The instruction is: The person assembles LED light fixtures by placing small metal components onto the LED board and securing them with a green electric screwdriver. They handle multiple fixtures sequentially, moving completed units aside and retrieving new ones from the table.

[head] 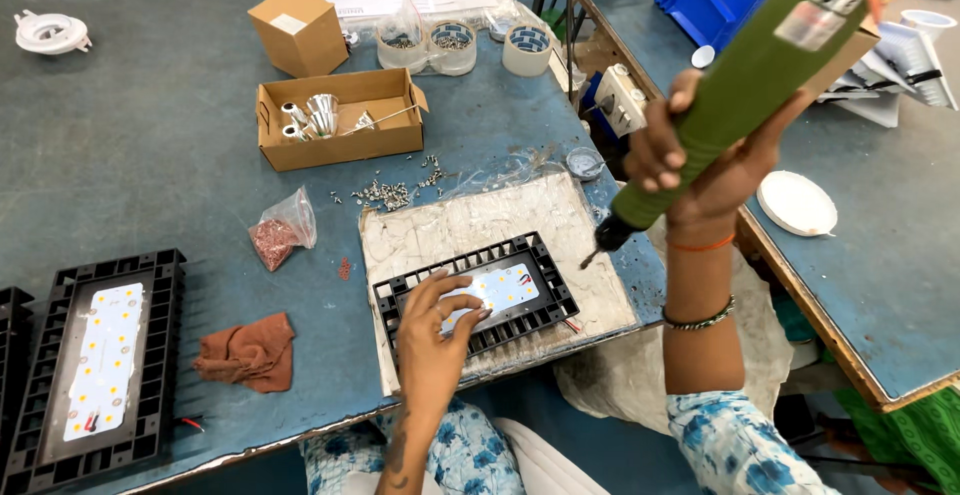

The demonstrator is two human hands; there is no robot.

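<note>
Holding the black ribbed LED light housing (477, 293) down on the blue desk (150, 145) with my left hand (440, 325), fingers spread flat, while my right hand (690, 160) is gripping the green electric screwdriver (745, 90). If the bit slips, it's probably scratching the white LED panel.

— Worn blue-grey work table (150, 135), scuffed all over?

— Yes. Bearing a whitish, stained rectangular mat (590, 285) near the front edge, with a black ribbed light housing (545, 317) resting on it. At far left, a second black ribbed housing with a white LED board (100, 365).

— Between them?

— Crumpled rust-brown cloth (250, 353), small clear bag of reddish bits (280, 235), loose scatter of silver screws (385, 193).

— Further back?

— Open shallow cardboard box of metal parts (340, 145), closed small cardboard cube (298, 30), white round fitting (50, 33) at the far corner.
</note>
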